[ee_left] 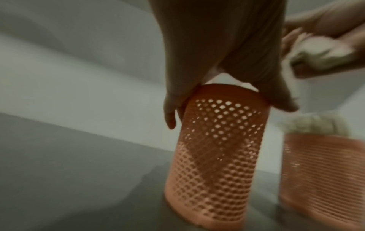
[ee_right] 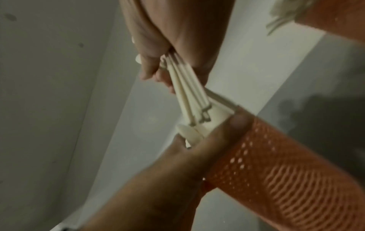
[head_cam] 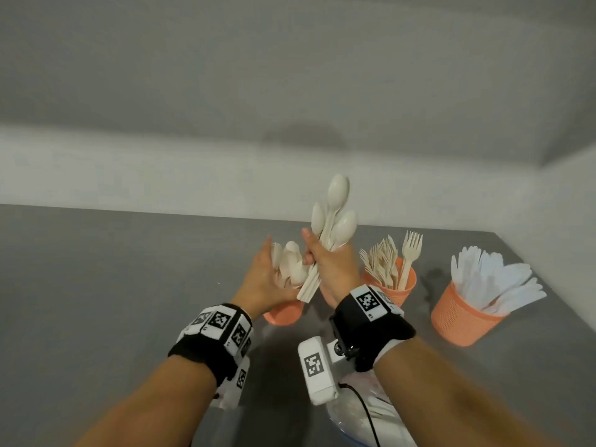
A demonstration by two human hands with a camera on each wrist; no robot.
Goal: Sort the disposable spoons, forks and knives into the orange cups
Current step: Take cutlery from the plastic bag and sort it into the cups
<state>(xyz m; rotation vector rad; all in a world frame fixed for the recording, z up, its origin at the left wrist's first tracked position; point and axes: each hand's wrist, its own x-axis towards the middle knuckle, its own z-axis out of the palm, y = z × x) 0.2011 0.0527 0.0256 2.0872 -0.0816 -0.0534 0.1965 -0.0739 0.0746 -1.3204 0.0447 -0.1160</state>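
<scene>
My right hand (head_cam: pixel 325 259) grips a bundle of cream spoons (head_cam: pixel 335 217) by the handles, bowls up, handle ends (ee_right: pixel 189 100) just above the leftmost orange cup (head_cam: pixel 283 312). More spoons (head_cam: pixel 290 266) stand in that cup. My left hand (head_cam: pixel 269 269) is flat with straight fingers, its palm pressing those spoons aside at the cup's rim (ee_left: pixel 213 148). A second orange cup (head_cam: pixel 390 285) holds the forks (head_cam: pixel 387 256). White knives (head_cam: pixel 496 279) fill the third cup (head_cam: pixel 464 314) at the right.
The cups stand in a row on a grey table (head_cam: pixel 113 285) that ends at a pale wall behind and to the right. A clear bag or bowl (head_cam: pixel 364 414) with pale contents lies close to me under my right forearm.
</scene>
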